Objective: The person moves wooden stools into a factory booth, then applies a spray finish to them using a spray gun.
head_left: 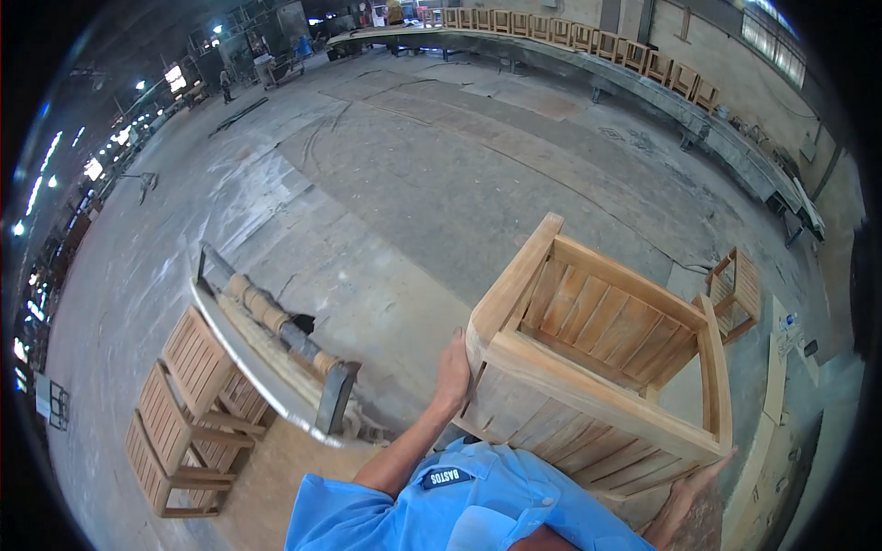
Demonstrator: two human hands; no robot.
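A slatted wooden chair (588,384) is held tilted in front of my body, its frame of pale, brown-streaked wood. My left hand (450,375) is pressed against its left side by the corner post, fingers partly hidden behind the wood. At the lower right corner, my right hand (703,477) grips the end of the frame, and most of its fingers are out of sight under the rail. The chair's slatted inner panel faces up between the rails. Its near slatted side is close to my blue shirt (514,487).
On my left are several slatted wooden chairs (165,418) beside a metal-edged stand (266,308) with wrapped bars. A smaller slatted piece (742,283) stands at right. A long bench (551,53) along the far wall bears a row of wooden frames (581,37). Concrete floor (413,174) stretches ahead.
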